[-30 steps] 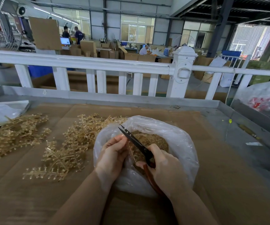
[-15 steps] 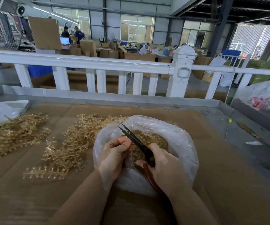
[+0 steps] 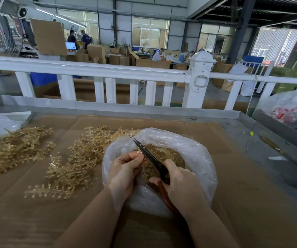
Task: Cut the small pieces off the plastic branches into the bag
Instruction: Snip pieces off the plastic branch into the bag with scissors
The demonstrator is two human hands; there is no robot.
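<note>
One thin plastic branch (image 3: 145,171) stands over the mouth of the bag (image 3: 194,158), pinched in the left hand (image 3: 124,169), its lower part running down between the two hands. It looks light and springy, stiff enough to snap back yet easy to bend, so it is best held by the bare stem just beside the cut, as the left hand's curled fingers do now. The small pieces on it are too fine to count. The right hand (image 3: 181,183) is wrapped round the reddish handles of the scissors (image 3: 151,158), whose dark blades point up and away and lie almost together, touching the branch near the left fingertips. The bag is soft clear film, slack and slippery, already holding a heap of amber cut pieces (image 3: 163,154); it rests on the brown cardboard-covered table (image 3: 251,203). Left of it lie two loose piles of uncut branches (image 3: 76,163), one touching the bag, the other (image 3: 13,149) well apart.
</note>
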